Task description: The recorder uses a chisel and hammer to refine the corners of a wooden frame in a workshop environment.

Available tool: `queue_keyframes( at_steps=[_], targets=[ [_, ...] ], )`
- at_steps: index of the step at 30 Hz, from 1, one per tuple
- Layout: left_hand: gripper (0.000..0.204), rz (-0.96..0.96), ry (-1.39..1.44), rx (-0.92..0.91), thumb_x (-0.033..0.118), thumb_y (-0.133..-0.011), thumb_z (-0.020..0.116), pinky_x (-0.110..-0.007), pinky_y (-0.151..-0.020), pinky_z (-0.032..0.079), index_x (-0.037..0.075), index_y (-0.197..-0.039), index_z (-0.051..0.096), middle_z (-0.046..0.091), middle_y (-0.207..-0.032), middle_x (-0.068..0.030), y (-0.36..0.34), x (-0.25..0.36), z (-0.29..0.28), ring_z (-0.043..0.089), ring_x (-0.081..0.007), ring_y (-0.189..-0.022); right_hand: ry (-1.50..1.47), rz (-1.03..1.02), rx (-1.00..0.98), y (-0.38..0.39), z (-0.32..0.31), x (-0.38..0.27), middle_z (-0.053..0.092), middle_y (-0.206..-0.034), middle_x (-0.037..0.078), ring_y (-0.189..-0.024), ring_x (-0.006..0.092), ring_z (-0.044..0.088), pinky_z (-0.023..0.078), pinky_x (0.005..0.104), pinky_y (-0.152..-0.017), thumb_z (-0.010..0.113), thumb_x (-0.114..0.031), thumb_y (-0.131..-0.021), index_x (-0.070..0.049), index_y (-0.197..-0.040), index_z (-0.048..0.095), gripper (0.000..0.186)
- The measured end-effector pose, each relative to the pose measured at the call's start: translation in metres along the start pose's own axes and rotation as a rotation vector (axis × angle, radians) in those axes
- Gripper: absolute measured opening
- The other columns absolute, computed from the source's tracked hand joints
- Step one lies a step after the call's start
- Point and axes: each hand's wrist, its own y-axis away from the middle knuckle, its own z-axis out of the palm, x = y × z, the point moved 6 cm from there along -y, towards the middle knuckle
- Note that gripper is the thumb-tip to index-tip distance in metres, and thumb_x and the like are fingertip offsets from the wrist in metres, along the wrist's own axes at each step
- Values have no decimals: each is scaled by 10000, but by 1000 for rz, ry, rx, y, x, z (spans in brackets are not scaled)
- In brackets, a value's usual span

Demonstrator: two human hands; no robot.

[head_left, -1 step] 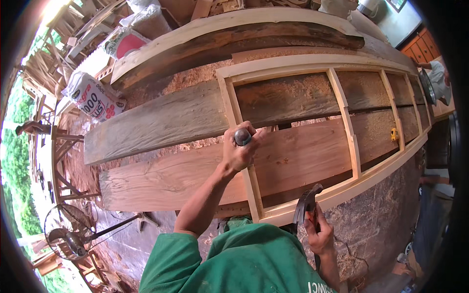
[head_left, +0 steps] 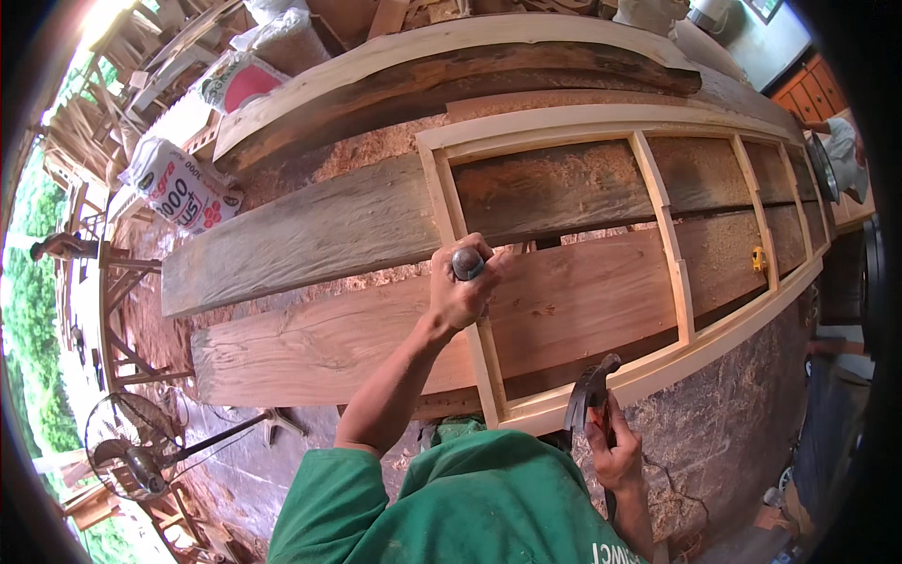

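My left hand point(head_left: 456, 296) is closed round a tool point(head_left: 467, 264) seen end-on, a round metal cap on top, held over the left end piece point(head_left: 489, 367) of a pale wooden frame point(head_left: 601, 371). Whether the tool's tip touches the wood is hidden. My right hand point(head_left: 615, 456) grips a claw hammer point(head_left: 594, 383) with a dark head and orange on its handle, low beside the frame's near rail. The frame has several crosspieces and lies across long weathered planks point(head_left: 296, 240) and a reddish plank point(head_left: 573, 296). A small yellow tape measure point(head_left: 758, 258) sits by a right-hand crosspiece.
Behind lie a long bark-edged slab point(head_left: 451, 70), white sacks point(head_left: 183, 183) and scrap lumber. A pedestal fan point(head_left: 132, 446) stands at lower left. Another person point(head_left: 66, 246) is by a wooden trestle at left; part of someone point(head_left: 846, 150) shows at far right.
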Motion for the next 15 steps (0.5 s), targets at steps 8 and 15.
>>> queue_keyframes(
  at_steps=[8, 15],
  targets=[
    [323, 25, -181, -76, 223, -840, 722, -263, -462, 363, 46, -659, 522, 478, -544, 14, 1, -5, 3, 454, -66, -512, -31, 103, -42, 2, 1, 4, 695, -1058, 255, -986, 340, 707, 560, 380, -779, 614, -246, -964, 50, -1421, 427, 576],
    [296, 139, -239, -31, 214, -882, 664, -253, -456, 354, 56, -673, 525, 491, -542, 37, 14, 2, 11, 445, -42, -514, -33, -322, 117, -47, -31, -57, 695, -1092, 239, -954, 316, 718, 561, 367, -786, 587, -123, -968, -14, -1456, 419, 528]
  ],
)
